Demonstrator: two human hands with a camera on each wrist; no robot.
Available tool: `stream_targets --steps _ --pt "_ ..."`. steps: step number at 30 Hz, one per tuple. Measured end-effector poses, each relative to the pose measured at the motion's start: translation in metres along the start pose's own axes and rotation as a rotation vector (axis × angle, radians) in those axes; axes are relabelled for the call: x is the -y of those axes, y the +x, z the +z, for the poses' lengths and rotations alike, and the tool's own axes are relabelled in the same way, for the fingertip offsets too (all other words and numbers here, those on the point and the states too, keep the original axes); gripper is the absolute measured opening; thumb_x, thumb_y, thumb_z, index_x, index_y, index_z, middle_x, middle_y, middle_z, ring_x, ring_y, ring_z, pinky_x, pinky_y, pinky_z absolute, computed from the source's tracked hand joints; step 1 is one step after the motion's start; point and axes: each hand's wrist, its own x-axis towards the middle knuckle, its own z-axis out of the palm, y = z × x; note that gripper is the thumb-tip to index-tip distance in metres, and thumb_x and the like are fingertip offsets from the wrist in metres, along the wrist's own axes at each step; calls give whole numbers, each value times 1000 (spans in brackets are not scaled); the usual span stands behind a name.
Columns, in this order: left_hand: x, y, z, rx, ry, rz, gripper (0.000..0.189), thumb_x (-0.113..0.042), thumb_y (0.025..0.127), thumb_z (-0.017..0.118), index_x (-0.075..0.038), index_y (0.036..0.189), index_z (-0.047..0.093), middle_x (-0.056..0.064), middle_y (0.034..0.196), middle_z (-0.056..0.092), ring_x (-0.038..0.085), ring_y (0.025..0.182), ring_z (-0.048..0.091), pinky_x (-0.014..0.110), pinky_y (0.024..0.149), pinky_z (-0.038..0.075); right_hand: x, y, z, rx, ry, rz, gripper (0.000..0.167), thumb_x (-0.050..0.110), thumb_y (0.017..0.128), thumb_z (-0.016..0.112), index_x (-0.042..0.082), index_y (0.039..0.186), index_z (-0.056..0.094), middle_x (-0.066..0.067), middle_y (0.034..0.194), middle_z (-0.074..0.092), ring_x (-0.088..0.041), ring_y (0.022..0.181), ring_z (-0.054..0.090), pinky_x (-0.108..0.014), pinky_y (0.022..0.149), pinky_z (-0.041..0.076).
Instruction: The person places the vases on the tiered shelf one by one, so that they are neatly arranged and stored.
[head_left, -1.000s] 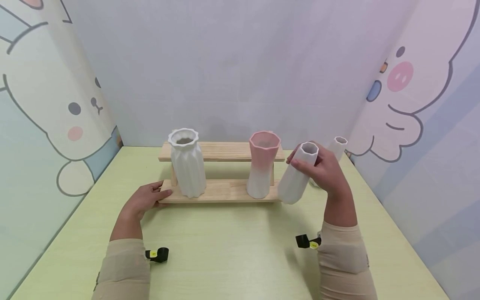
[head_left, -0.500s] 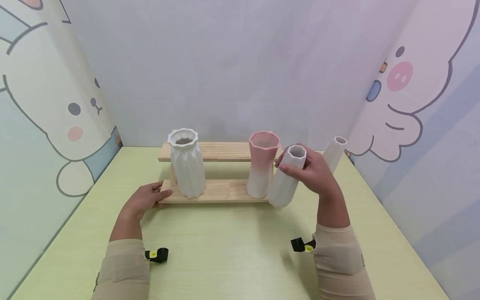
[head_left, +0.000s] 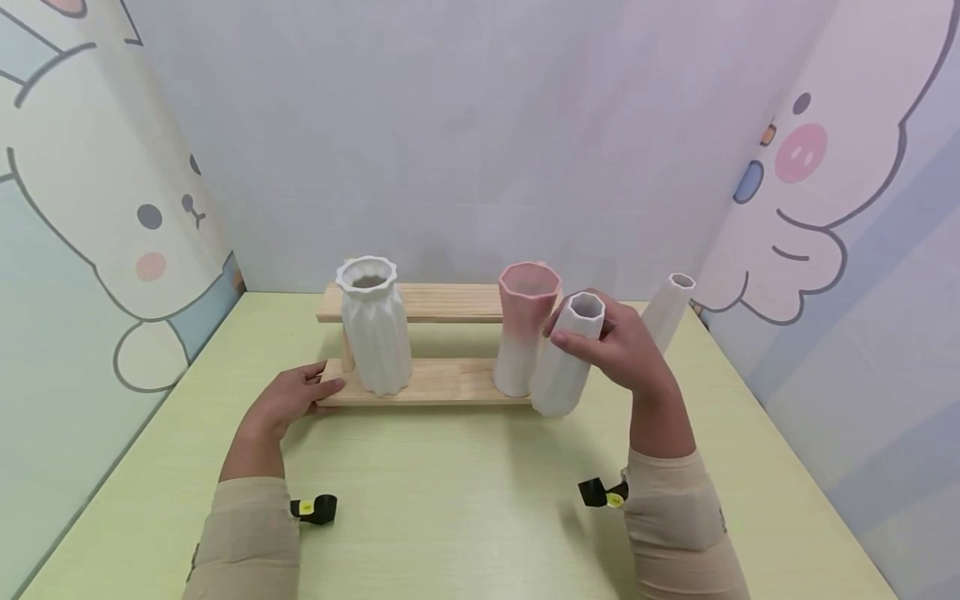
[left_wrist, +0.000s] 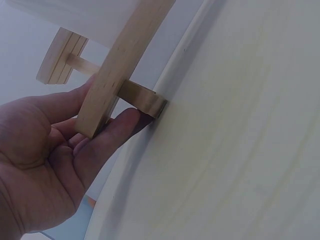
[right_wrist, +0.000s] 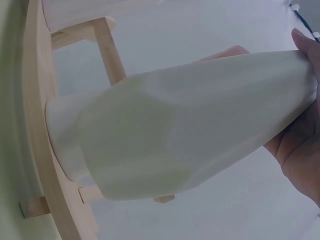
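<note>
My right hand grips a white faceted vase near its neck, in front of the right end of a two-tier wooden rack. In the right wrist view the vase's base hangs close to the lower shelf and overlaps the vase standing there. That one is a pink-to-white vase on the lower shelf's right part. A white fluted vase stands on its left part. My left hand holds the rack's left end, thumb above the shelf board and fingers beneath.
Behind my right hand a slim white vase stands at the right of the pale green table. A rear upper shelf runs behind the vases. Printed cartoon curtains enclose the table at back and sides.
My right hand has carried the white faceted vase leftward, from beyond the rack's right end to right beside the pink-to-white vase. My left hand has stayed on the rack.
</note>
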Motion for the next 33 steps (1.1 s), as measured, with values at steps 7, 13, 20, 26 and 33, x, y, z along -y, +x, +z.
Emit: stream_targets --steps 7,13,20,26,33 --pt "2 1 -1 4 8 7 95 -49 92 65 -5 158 12 27 158 22 33 128 54 49 110 41 7 3 15 19 25 -7 20 7 82 76 14 98 68 4 90 70 -14 79 64 -29 68 56" --pt "2 1 -2 -1 10 9 96 -50 91 66 -5 158 13 27 158 22 29 124 58 44 105 47 11 5 26 39 28 -6 18 9 82 77 13 98 69 2 89 70 -14 80 66 -30 69 57" --pt "0 0 0 -5 7 1 95 -48 91 66 -4 157 13 27 158 23 31 125 57 45 105 47 12 6 34 47 14 -15 19 11 81 77 13 98 69 2 88 70 -13 79 66 -31 69 57" --pt "0 0 -2 -7 7 4 94 -47 92 66 -4 157 13 27 157 24 24 117 63 44 105 47 14 8 40 52 29 -17 21 12 81 78 12 100 69 3 88 71 -14 81 66 -32 70 58" --pt "-1 -2 0 3 -6 15 93 -45 93 65 -3 157 12 29 157 22 23 116 64 42 104 48 19 8 51 55 70 1 19 14 84 77 12 101 68 6 89 71 -13 81 66 -34 71 58"
